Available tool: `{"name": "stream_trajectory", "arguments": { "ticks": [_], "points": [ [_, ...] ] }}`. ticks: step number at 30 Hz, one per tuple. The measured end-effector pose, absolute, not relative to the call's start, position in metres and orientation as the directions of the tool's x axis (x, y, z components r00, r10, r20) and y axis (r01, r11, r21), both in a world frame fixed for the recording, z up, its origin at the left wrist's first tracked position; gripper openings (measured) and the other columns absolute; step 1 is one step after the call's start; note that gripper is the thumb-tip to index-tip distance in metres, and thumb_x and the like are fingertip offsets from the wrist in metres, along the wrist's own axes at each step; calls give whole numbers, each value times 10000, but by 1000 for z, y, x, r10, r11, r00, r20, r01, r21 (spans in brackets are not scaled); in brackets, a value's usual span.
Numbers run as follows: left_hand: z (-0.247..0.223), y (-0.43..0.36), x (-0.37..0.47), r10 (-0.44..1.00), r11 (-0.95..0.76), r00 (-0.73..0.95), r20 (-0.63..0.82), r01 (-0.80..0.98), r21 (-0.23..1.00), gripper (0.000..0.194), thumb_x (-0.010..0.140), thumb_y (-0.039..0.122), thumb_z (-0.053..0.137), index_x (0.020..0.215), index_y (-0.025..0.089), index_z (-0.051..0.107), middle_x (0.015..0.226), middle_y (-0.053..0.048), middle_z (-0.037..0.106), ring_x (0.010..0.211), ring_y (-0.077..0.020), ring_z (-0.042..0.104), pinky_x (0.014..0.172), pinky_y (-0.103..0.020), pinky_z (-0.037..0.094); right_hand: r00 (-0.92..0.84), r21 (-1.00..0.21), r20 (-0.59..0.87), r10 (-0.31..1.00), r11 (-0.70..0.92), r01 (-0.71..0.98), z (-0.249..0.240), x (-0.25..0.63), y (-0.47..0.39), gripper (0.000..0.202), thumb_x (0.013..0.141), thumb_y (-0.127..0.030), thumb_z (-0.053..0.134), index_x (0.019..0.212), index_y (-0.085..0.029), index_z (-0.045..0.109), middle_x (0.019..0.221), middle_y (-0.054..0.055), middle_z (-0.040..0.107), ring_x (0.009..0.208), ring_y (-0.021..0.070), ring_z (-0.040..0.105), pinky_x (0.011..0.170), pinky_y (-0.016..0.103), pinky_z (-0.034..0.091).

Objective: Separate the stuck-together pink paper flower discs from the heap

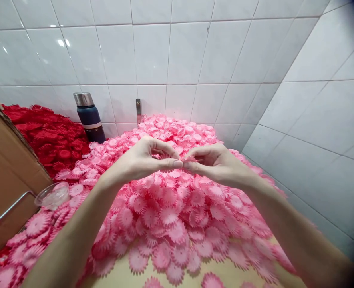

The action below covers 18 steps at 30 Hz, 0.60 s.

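Both hands meet above a large heap of pink scalloped fabric petals (168, 216), fingertips almost touching. My left hand (147, 158) is closed in a pinch, thumb against the fingers, with pink petal edges showing just under the fingertips. Between the thumb and forefinger of my right hand (215, 162) is a pink fabric petal (190, 159), partly covered by the fingers. Many petals in the heap are round with fringed edges and a small hole at the centre.
A dark blue bottle (89, 118) with a steel cap stands at the back left, beside a pile of red petals (51, 136). A cardboard box (12, 160) and a clear plastic container (52, 195) are at the left. White tiled walls (183, 52) enclose the back and right.
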State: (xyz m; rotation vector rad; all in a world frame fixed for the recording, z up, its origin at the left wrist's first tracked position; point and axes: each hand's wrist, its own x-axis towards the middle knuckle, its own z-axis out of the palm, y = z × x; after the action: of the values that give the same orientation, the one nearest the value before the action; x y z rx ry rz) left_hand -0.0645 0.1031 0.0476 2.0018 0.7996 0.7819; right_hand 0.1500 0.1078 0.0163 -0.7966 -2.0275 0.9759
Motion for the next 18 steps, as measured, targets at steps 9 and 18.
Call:
{"name": "stream_trajectory", "arguments": {
  "ticks": [9, 18],
  "points": [
    [47, 104, -64, 802, -535, 540, 254, 460, 709, 274, 810, 409, 658, 812, 155, 760, 705, -39, 689, 620, -131, 565, 550, -240, 405, -403, -867, 443, 801, 498, 37, 18, 146, 107, 302, 705, -278, 816, 953, -190, 668, 856, 38, 705, 762, 165, 684, 696, 310, 582],
    [47, 103, -62, 786, -517, 584, 202, 442, 733, 291, 803, 433, 663, 803, 153, 745, 680, -18, 649, 612, -120, 535, 533, -230, 381, -452, -842, 432, 780, 528, 108, 12, 142, 106, 267, 806, -334, 732, 907, -217, 515, 659, -46, 570, 600, 104, 539, 540, 242, 454]
  ]
}}
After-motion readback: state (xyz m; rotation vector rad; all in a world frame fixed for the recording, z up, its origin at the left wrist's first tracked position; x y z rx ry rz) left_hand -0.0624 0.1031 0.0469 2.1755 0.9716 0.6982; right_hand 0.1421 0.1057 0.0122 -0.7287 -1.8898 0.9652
